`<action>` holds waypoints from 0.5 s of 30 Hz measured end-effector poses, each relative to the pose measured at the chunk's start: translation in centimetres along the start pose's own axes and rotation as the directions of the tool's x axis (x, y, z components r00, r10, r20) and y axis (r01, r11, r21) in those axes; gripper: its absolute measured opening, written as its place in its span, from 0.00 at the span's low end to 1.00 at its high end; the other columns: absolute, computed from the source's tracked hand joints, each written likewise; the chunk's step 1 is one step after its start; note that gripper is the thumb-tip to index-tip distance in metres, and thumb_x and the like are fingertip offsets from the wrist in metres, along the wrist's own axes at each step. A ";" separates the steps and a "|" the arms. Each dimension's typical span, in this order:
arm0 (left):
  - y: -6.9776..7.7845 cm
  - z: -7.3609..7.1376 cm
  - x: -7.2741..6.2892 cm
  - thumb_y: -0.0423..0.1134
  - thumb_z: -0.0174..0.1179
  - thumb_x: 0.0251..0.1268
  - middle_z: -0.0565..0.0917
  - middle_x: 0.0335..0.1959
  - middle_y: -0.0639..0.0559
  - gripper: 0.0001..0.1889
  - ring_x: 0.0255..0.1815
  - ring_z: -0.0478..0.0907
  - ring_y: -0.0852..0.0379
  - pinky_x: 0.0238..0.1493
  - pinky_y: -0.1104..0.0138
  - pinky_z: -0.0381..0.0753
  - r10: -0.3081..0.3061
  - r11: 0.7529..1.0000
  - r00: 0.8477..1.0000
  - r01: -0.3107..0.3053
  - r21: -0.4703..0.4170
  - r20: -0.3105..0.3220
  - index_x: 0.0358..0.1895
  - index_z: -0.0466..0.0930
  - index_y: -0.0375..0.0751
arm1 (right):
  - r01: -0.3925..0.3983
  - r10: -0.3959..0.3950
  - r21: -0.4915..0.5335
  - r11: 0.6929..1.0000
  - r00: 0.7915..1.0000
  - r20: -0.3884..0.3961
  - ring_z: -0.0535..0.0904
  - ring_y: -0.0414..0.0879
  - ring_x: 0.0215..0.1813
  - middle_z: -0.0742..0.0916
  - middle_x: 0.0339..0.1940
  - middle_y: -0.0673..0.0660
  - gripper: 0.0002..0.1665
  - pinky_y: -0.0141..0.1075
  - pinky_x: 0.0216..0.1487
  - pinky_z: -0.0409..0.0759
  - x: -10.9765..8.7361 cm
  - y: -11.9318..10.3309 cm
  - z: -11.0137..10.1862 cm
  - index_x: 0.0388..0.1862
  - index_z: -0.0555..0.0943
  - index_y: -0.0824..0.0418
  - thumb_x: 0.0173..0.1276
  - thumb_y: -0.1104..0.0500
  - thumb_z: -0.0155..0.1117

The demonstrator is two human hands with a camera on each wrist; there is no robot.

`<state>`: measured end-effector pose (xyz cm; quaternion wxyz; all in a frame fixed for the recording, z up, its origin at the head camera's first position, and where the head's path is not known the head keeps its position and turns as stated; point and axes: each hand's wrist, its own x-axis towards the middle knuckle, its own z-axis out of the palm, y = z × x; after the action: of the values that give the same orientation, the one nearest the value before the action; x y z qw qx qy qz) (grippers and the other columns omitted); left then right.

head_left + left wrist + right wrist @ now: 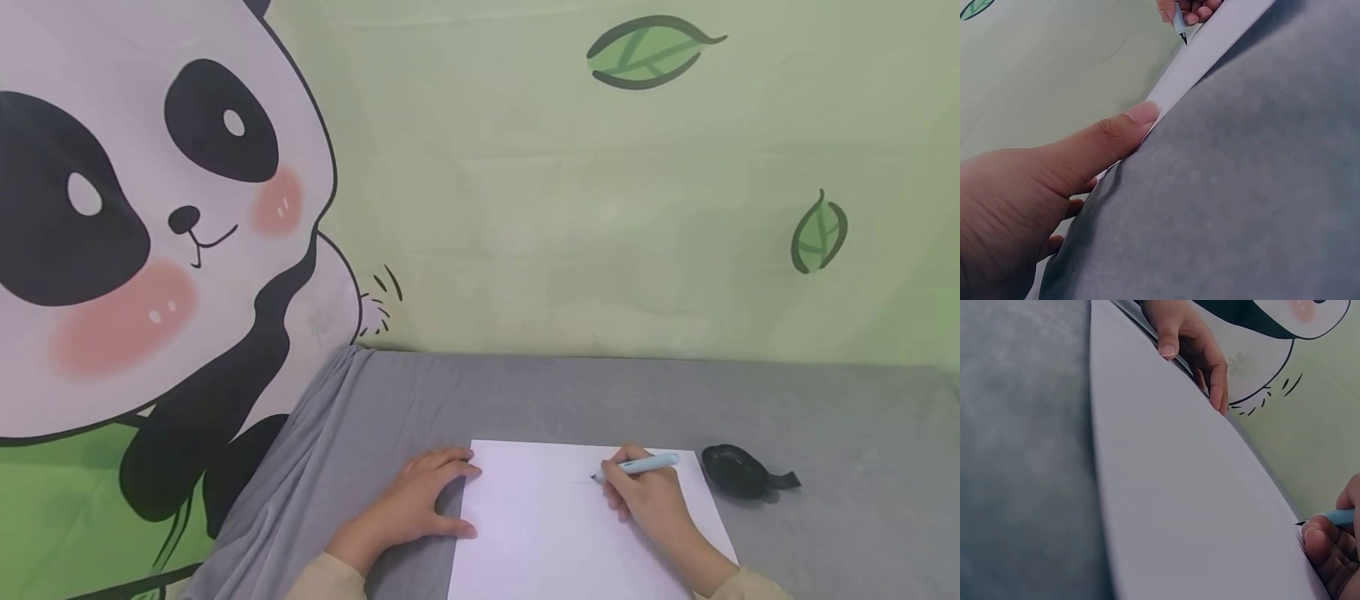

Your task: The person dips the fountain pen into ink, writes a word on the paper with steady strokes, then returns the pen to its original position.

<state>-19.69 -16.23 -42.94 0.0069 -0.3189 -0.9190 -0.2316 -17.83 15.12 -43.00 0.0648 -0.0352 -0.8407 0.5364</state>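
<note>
A pale blue pen (648, 463), pinched in the right hand (654, 500), slants over the white paper (536, 533) near its far edge, dark tip (596, 477) pointing left at a faint line (581, 482). The left hand (412, 504), fingers spread and grasping nothing, rests on the paper's left edge, farther from the pen; a black dish (735, 472) sits just off the right edge on gray cloth (525, 392).
</note>
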 end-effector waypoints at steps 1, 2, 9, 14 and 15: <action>0.0 0.0 0.0 0.60 0.71 0.44 0.73 0.66 0.48 0.36 0.69 0.67 0.45 0.67 0.45 0.63 0.003 1.000 1.000 -0.003 0.001 -0.001 0.58 0.76 0.47 | 0.000 0.000 -0.001 1.000 1.000 0.000 0.75 0.39 0.15 0.83 0.18 0.55 0.07 0.28 0.18 0.77 0.0 0.0 0.0 0.29 0.77 0.66 0.65 0.64 0.59; 0.0 0.0 0.0 0.60 0.71 0.44 0.73 0.66 0.48 0.36 0.69 0.67 0.45 0.67 0.45 0.63 0.007 1.000 1.000 -0.007 0.003 -0.003 0.58 0.76 0.47 | -0.001 0.001 0.000 1.000 1.000 -0.002 0.75 0.39 0.15 0.83 0.18 0.55 0.07 0.28 0.18 0.77 0.0 0.0 0.0 0.28 0.77 0.66 0.65 0.64 0.59; 0.2 -0.2 -0.1 0.59 0.71 0.44 0.73 0.66 0.48 0.36 0.69 0.67 0.45 0.68 0.46 0.62 -0.004 1.000 1.000 0.004 -0.005 0.006 0.58 0.76 0.47 | -0.007 0.007 -0.003 1.000 1.000 0.006 0.74 0.39 0.14 0.82 0.17 0.54 0.07 0.28 0.17 0.76 -0.1 0.0 0.1 0.28 0.77 0.65 0.65 0.63 0.59; 0.2 -0.3 -0.1 0.58 0.72 0.44 0.72 0.67 0.48 0.36 0.70 0.66 0.44 0.69 0.45 0.61 -0.016 1.000 1.000 0.016 -0.018 0.015 0.58 0.76 0.47 | -0.006 0.006 0.004 1.000 1.000 0.010 0.74 0.40 0.14 0.81 0.16 0.55 0.08 0.29 0.16 0.75 -0.2 0.0 0.1 0.27 0.76 0.66 0.65 0.63 0.59; 0.2 -0.3 -0.1 0.58 0.72 0.44 0.72 0.67 0.48 0.36 0.70 0.66 0.44 0.69 0.45 0.61 -0.016 1.000 1.000 0.017 -0.021 0.015 0.58 0.76 0.47 | -0.005 0.005 -0.002 1.000 1.000 0.012 0.74 0.40 0.13 0.81 0.16 0.54 0.08 0.29 0.16 0.75 -0.2 0.0 0.1 0.27 0.76 0.65 0.65 0.63 0.59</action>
<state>-19.50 -16.29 -42.63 -0.0052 -0.3131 -0.9191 -0.2391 -17.66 15.05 -43.04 0.0584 -0.0341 -0.8414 0.5361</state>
